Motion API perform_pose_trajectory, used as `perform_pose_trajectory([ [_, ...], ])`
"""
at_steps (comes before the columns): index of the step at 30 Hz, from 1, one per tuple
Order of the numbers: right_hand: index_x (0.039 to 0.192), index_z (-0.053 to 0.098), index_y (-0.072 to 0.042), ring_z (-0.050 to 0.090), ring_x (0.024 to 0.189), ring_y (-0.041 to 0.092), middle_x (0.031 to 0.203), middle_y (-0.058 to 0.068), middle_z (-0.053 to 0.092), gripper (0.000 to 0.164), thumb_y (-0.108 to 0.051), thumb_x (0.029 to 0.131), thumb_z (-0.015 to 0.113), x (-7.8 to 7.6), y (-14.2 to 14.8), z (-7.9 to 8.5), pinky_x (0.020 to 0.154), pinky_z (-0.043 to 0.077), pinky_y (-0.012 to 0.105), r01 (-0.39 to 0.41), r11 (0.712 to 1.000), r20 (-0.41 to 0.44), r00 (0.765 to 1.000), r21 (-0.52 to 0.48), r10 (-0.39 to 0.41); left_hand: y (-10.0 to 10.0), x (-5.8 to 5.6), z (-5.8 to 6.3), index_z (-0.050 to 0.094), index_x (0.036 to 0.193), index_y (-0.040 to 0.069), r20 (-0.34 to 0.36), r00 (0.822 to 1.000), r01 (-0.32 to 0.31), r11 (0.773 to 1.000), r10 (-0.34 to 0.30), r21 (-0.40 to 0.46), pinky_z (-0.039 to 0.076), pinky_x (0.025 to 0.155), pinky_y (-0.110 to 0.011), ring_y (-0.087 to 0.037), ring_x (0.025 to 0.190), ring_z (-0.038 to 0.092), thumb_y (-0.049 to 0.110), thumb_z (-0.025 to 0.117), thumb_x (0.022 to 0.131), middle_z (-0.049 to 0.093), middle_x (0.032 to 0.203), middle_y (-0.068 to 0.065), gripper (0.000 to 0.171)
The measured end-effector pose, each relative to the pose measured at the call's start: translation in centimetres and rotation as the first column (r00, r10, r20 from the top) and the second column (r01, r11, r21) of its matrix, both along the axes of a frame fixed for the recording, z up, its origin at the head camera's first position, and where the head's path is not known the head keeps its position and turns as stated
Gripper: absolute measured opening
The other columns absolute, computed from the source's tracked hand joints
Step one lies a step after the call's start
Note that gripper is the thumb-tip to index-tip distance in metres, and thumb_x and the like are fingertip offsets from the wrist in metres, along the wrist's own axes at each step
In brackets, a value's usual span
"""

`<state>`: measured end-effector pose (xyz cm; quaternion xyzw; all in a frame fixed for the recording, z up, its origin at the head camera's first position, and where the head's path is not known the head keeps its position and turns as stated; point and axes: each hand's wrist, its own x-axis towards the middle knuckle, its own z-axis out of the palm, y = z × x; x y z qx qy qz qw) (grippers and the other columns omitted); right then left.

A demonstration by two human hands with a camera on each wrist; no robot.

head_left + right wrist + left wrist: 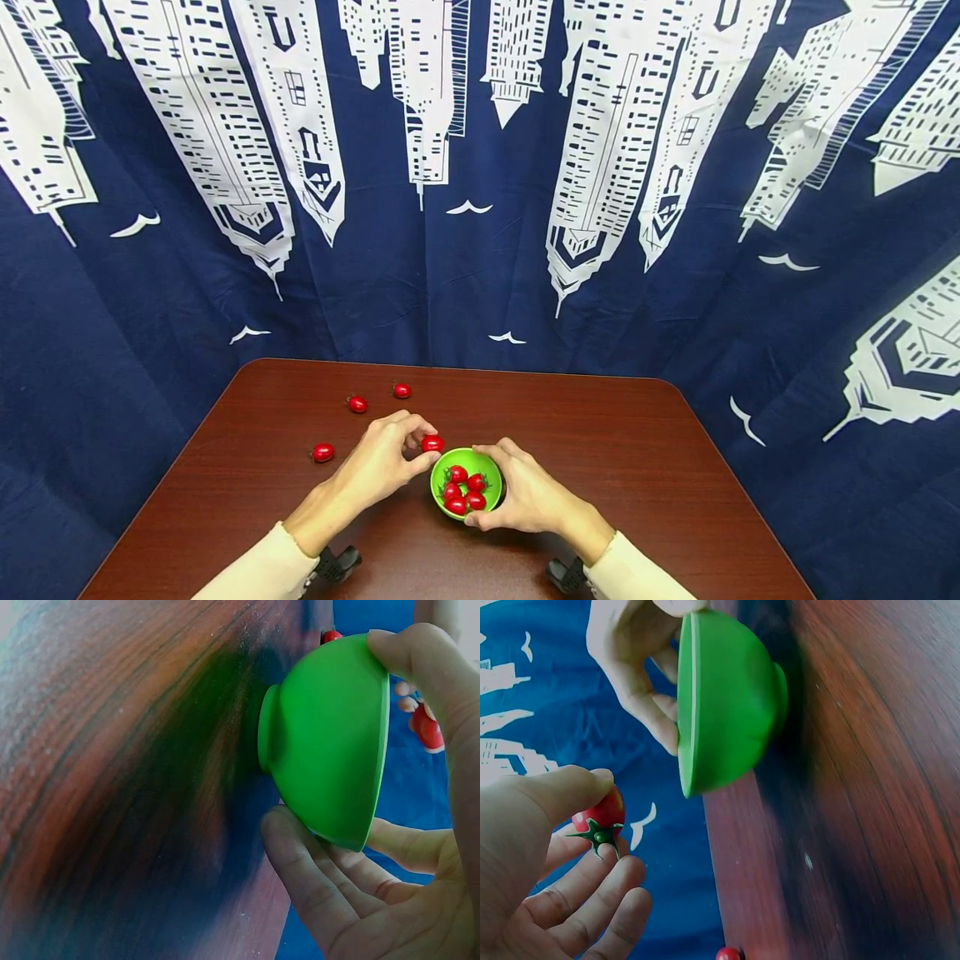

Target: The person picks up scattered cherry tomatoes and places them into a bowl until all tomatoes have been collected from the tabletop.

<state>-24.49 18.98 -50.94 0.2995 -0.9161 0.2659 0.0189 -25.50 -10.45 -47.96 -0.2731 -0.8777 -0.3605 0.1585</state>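
Between thumb and fingertips my left hand pinches a cherry tomato, just beyond the upper left rim of a small green bowl. The left wrist view shows the green leafy cap of that tomato facing the camera. My right hand grips the bowl from the right, thumb on the near rim and fingers round the far side. In the right wrist view the bowl hangs close over the tabletop, its foot toward the wood. Several cherry tomatoes with green caps lie inside it.
Three more tomatoes lie on the brown wooden table, left of the bowl: one nearer tomato, another tomato farther back and a third tomato near the back edge. A blue curtain with white buildings hangs behind.
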Motion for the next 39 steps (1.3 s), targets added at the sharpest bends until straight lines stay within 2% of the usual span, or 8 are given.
perform_pose_trajectory([
  [10,0.158,0.067,-0.009,0.071,0.108,0.010,0.126,-0.002,0.069,0.099,-0.061,0.081,0.101,0.0,0.0,0.0,0.096,0.067,0.027,-0.002,1.000,0.009,1.000,0.004,0.002,2.3,0.1,0.4,0.084,0.112,0.014,0.020,0.997,0.071,0.997,-0.070,-0.005,0.066,0.079,-0.023,-0.010,0.087,0.077,0.014,0.099,0.093,0.077,0.099,0.004,0.024],
  [18,0.158,0.067,-0.011,0.071,0.107,0.010,0.126,0.000,0.069,0.097,-0.060,0.082,0.101,0.0,0.0,0.0,0.093,0.067,0.025,-0.011,1.000,0.030,0.999,-0.009,0.011,3.4,0.5,0.0,0.084,0.114,0.013,0.053,0.992,0.114,0.993,-0.114,0.013,0.071,0.082,-0.035,-0.024,0.091,0.080,0.012,0.097,0.095,0.077,0.101,0.002,0.023],
  [25,0.158,0.067,-0.012,0.071,0.108,0.011,0.126,-0.001,0.069,0.096,-0.060,0.082,0.101,0.0,0.0,0.0,0.094,0.067,0.025,-0.013,1.000,0.022,1.000,-0.010,0.014,4.0,0.7,0.0,0.085,0.114,0.015,0.046,0.995,0.094,0.995,-0.094,-0.017,0.064,0.080,-0.023,-0.022,0.089,0.079,0.015,0.098,0.094,0.076,0.099,0.005,0.025],
  [28,0.157,0.068,-0.012,0.071,0.107,0.010,0.125,-0.002,0.068,0.095,-0.059,0.082,0.101,0.0,0.0,0.0,0.093,0.067,0.025,-0.015,1.000,0.014,1.000,-0.011,0.015,4.0,0.8,0.0,0.085,0.114,0.016,0.031,0.996,0.086,0.996,-0.085,-0.035,0.063,0.079,-0.022,-0.020,0.088,0.079,0.017,0.099,0.094,0.076,0.098,0.006,0.024],
  [33,0.157,0.067,-0.011,0.071,0.106,0.011,0.125,0.000,0.069,0.096,-0.059,0.082,0.101,0.0,0.1,0.0,0.091,0.066,0.025,-0.014,1.000,0.010,1.000,-0.005,0.014,4.0,0.8,0.0,0.085,0.124,0.015,0.036,0.996,0.085,0.995,-0.083,-0.047,0.067,0.084,-0.028,-0.022,0.095,0.081,0.022,0.100,0.094,0.081,0.110,-0.001,0.034],
  [39,0.158,0.067,-0.006,0.072,0.105,0.014,0.126,0.001,0.070,0.100,-0.060,0.081,0.101,0.1,0.1,0.0,0.091,0.066,0.026,-0.006,1.000,-0.006,1.000,0.014,0.006,3.7,1.0,0.0,0.083,0.136,0.020,0.042,0.998,0.046,0.995,-0.042,-0.086,0.070,0.093,-0.039,-0.022,0.108,0.080,0.032,0.102,0.091,0.081,0.128,-0.004,0.051],
])
